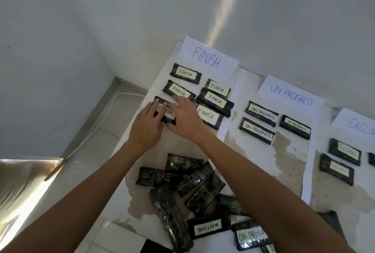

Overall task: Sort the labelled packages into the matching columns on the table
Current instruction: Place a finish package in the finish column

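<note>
Wrapping looks glossy and dark, so I expect the FINISH package [164, 112], left of centre below the FINISH sheet [207, 57], to be light, slightly soft and slippery. My left hand [146, 129] and right hand [183, 119] lie on it, fingers nearly straight, pressing rather than clasping. I'd take it by the long edges, clear of the label.

A heap of dark, shiny plastic-wrapped packages [188, 179] crowds the near edge of the white, peeling table [288, 161]. Between it and the far rows of labelled packages [215, 99], bare tabletop lies open. The middle column's near half is free too.
</note>
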`<state>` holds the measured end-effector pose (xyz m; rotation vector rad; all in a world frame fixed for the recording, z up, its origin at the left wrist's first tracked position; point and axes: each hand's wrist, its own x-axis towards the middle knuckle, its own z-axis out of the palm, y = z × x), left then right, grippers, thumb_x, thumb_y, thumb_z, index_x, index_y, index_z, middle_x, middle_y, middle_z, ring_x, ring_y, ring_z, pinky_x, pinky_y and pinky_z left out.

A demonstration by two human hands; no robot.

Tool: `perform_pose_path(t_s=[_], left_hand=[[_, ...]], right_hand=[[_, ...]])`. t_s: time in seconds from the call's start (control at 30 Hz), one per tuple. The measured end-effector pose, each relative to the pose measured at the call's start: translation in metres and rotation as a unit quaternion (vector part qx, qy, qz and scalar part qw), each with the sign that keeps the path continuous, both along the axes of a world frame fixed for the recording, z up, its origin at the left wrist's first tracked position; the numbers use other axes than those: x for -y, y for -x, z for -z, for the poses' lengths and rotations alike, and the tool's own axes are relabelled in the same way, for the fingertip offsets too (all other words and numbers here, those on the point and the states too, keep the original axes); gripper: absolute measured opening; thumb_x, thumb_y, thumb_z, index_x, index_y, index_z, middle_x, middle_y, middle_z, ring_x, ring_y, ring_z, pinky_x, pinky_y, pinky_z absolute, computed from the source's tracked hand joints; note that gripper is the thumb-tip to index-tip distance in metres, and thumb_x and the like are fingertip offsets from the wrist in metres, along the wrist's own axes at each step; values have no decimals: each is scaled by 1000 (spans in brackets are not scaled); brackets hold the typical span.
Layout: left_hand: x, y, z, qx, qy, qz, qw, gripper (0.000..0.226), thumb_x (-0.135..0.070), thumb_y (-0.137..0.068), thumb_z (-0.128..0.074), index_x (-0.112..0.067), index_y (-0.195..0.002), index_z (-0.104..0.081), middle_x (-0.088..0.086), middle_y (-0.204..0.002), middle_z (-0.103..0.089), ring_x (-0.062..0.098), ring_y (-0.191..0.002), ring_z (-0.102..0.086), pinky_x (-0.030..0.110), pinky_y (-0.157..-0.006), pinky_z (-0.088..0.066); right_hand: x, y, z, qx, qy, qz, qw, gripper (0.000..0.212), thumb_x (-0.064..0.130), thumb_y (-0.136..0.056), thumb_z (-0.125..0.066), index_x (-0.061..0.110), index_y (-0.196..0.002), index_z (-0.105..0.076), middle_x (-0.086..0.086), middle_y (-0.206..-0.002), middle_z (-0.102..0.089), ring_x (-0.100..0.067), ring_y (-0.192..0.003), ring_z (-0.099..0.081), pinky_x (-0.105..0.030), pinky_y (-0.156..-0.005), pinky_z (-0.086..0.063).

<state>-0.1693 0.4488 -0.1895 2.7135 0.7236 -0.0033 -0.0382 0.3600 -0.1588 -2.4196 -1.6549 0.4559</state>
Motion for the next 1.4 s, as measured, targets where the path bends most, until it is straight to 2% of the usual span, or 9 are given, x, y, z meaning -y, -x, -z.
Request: perform_pose_path(t_s=[0.3,0.43,0.53,0.67,0.83,1.0,1.17,1.3,1.4], left_hand=[[-5,-25,-1,-27,5,-19,999,52,-25,-94,-50,-13,-142,-35,17,-153,-21,38,-140,-21,54,-105,-32],[-4,-27,-5,-19,7,-20,1000,57,-22,-93,-51,-11,-144,-30,19,-154,-19,38,-141,-18,52,-109,-27],[10,-14,-8,2,24,-19,1000,60,-17,-90,-52,-9,-145,-28,19,-153,-20,36,-141,-17,50,-111,-25],[41,20,-9,8,57,-11,998,54,-14,-88,-48,-9,-141,-36,18,-151,-27,36,-139,-24,49,-110,-28],[61,46,1,-16,111,25,993,56,-27,-83,-28,-6,-129,-51,18,-145,-39,40,-132,-36,54,-103,-38],[67,56,-13,8,170,-4,985,49,-19,-82,-39,-2,-126,-54,21,-138,-46,40,-126,-42,49,-105,-37],[75,56,-45,31,250,-18,968,54,-7,-82,-59,-7,-135,-46,12,-137,-47,28,-126,-43,33,-106,-31],[89,44,-69,26,300,21,953,70,-17,-78,-71,-16,-140,-40,5,-137,-45,18,-124,-43,29,-102,-35],[102,29,-81,35,314,38,948,68,-19,-79,-72,-18,-139,-40,2,-129,-50,15,-112,-51,27,-92,-43]], right_hand=[[60,-36,5,25,88,77,993,49,6,-99,-35,21,-145,-35,-15,-157,-17,-39,-146,-3,-53,-118,-8],[59,-30,5,25,50,93,994,49,1,-94,-46,15,-141,-42,-21,-153,-24,-40,-144,-13,-53,-117,-15],[58,-15,-2,7,7,59,998,46,4,-84,-57,9,-130,-53,-22,-133,-47,-40,-122,-41,-53,-99,-39],[67,23,-26,-65,141,-62,986,54,29,-82,-64,17,-132,-48,-11,-124,-48,-29,-114,-44,-40,-95,-42],[74,61,-21,58,193,-125,971,74,24,-80,-69,8,-141,-30,-14,-127,-46,-31,-110,-49,-39,-91,-43],[78,77,-22,86,175,-109,975,69,25,-79,-70,7,-135,-35,-14,-123,-47,-30,-104,-53,-37,-83,-47],[99,52,-47,-164,33,50,985,68,17,-72,-73,14,-132,-40,-9,-120,-44,-27,-103,-53,-35,-82,-50],[131,35,-70,-450,-99,200,865,57,-9,-69,-69,18,-116,-50,-11,-119,-53,-26,-102,-61,-33,-78,-57],[154,30,-75,-482,-141,232,833,53,-16,-68,-69,11,-111,-52,-14,-115,-60,-22,-99,-64,-33,-83,-57]])
